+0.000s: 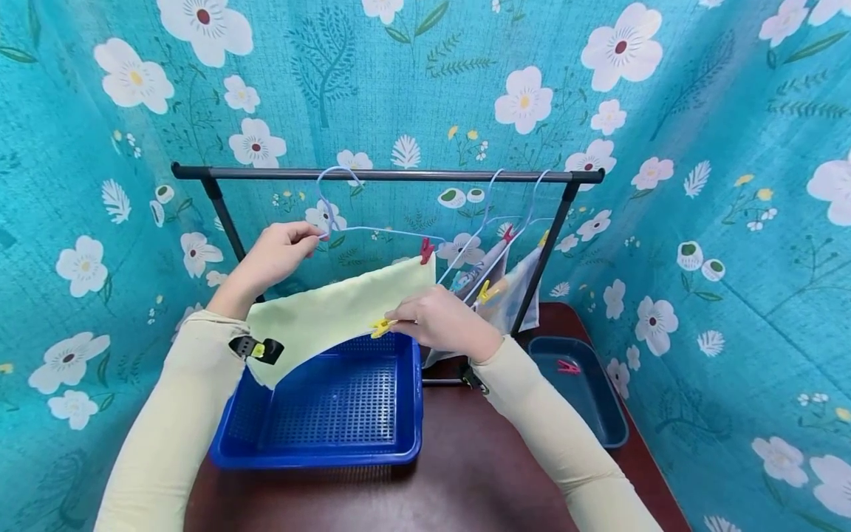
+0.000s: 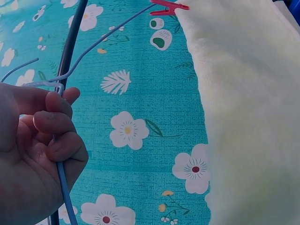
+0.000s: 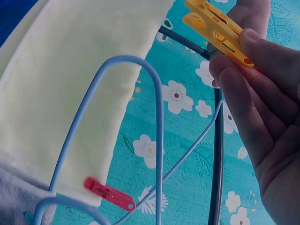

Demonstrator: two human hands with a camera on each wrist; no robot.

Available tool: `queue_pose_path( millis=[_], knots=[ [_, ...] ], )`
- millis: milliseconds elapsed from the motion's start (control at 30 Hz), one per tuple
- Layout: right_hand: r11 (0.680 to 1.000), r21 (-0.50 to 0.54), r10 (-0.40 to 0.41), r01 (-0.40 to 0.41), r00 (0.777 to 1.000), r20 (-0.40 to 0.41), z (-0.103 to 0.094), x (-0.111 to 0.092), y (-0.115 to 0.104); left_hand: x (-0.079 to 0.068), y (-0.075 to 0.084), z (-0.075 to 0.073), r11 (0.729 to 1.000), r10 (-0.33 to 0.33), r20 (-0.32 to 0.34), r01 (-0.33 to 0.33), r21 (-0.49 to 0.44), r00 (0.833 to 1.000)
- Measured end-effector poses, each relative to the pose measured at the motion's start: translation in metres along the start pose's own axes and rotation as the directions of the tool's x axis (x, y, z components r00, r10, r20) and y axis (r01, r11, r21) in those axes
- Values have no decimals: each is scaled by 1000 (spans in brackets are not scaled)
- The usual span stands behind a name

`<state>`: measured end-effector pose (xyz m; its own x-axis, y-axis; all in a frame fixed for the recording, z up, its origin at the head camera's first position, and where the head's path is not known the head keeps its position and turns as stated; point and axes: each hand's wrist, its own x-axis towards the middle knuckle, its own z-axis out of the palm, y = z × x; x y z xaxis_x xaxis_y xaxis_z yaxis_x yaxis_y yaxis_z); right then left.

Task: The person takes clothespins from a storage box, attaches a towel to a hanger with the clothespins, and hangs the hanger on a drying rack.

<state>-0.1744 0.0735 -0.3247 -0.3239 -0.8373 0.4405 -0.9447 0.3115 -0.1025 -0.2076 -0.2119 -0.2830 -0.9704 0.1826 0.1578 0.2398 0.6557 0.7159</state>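
Note:
My left hand [image 1: 279, 255] grips the blue wire hanger [image 1: 379, 230] near the base of its hook, which loops over the black rail. A pale yellow-green cloth [image 1: 346, 299] hangs aslant from the hanger's right end, pinned there by a red clothespin [image 1: 426, 251]. In the left wrist view, curled fingers [image 2: 61, 122] wrap the hanger wire. Between thumb and fingers, my right hand [image 1: 439, 318] pinches a yellow clothespin [image 3: 220, 33]. That clothespin is in front of the cloth in the head view; in the right wrist view it appears apart from the fabric.
Below the cloth stands a blue plastic basket [image 1: 332, 406] on the dark red table [image 1: 465, 458]. More hangers with pinned cloths [image 1: 512, 295] hang at the rack's right. A dark blue tray [image 1: 578, 399] holds a red clothespin [image 1: 568, 366]. The black rail [image 1: 425, 175] spans the back.

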Motion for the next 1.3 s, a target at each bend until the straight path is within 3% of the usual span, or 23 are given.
queue_pose_path(
  millis=[167, 867, 1300],
  knots=[
    [999, -43, 19, -18, 1000, 24, 6, 8, -1, 1, -2, 1, 1000, 12, 3, -12, 7, 1000],
    [992, -43, 120, -118, 992, 45, 21, 48, -18, -1, -3, 2, 999, 18, 61, -15, -48, 998],
    [997, -32, 80, -77, 992, 99, 44, 76, -16, 1, -6, 5, 996, 14, 71, -8, -84, 997]
  ],
)
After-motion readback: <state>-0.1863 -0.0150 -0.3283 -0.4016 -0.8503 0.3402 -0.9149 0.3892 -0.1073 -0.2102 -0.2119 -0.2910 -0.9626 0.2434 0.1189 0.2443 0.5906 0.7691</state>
